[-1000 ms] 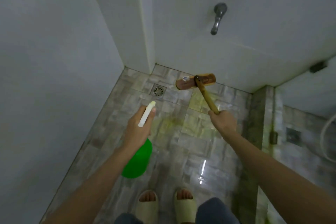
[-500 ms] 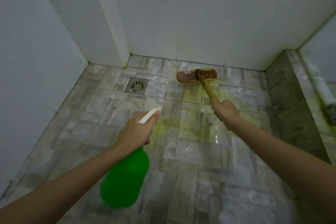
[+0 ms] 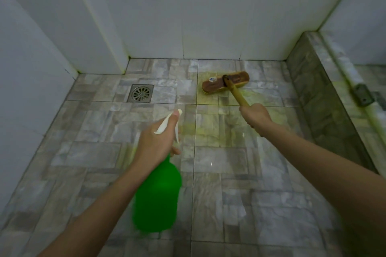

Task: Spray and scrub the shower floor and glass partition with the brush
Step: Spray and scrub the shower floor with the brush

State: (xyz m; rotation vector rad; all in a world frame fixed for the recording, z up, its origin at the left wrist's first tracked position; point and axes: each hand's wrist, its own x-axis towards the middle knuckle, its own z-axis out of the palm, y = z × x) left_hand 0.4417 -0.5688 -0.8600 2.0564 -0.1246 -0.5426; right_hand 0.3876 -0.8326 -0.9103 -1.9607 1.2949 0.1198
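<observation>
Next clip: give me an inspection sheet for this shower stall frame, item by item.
Surface: grey stone-pattern tiled floor, yellow-green patches near the brush.
Job's things: wooden long-handled scrub brush, head on the floor by the back wall; green plastic spray bottle with white trigger, held above the floor.
Clutter: nothing seen.
Hands: left hand grips the spray bottle's trigger head; right hand grips the brush handle.
Cables: nothing seen.
Surroundings: white tiled walls; square metal floor drain; raised tiled kerb at right carrying a metal bracket.
</observation>
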